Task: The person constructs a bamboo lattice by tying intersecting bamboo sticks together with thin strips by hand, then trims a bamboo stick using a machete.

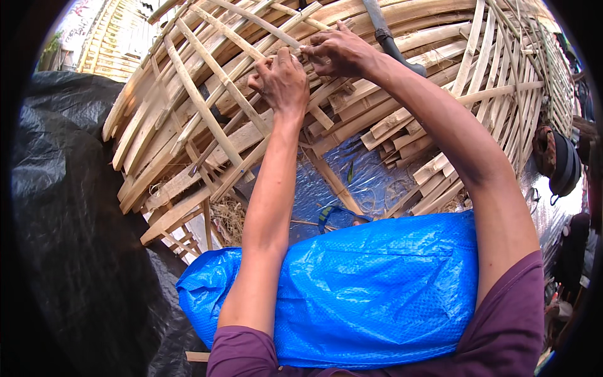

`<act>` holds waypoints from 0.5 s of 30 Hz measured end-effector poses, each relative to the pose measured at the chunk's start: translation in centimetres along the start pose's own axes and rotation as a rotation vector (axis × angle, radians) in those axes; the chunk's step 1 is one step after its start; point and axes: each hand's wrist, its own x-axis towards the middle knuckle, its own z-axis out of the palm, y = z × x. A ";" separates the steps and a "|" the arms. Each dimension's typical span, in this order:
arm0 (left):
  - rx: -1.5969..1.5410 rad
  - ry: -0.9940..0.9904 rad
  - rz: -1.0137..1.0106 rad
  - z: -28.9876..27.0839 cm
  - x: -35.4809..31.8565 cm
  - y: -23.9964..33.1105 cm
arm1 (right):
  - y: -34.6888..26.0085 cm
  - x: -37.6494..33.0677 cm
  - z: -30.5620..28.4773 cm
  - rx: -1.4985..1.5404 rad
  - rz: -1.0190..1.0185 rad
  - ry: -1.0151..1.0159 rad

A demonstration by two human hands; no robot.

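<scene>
Both my hands meet at the upper middle, over a lattice of pale bamboo strips [217,74]. My left hand [284,85] is closed, its fingers curled round strips where they cross. Just beside it, my right hand [338,51] pinches near the end of a bamboo strip [267,25] that runs in from the upper left. The fingertips nearly touch and partly hide what lies between them. Right of my hands lies a tool with a grey metal shaft and a dark curved handle [392,47], on the stacked bamboo.
Split bamboo slats [402,135] lie in layers beneath and to the right. A blue plastic sheet [383,289] covers my lap. Black sheeting [69,201] hangs at the left, and a silvery-blue sheet [374,169] lies beyond my lap. A dark sandal [564,166] is at the right edge.
</scene>
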 end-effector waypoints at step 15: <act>-0.171 0.047 0.041 -0.2 -1.1 -0.3 | 0.8 0.1 1.3 0.005 -0.046 0.068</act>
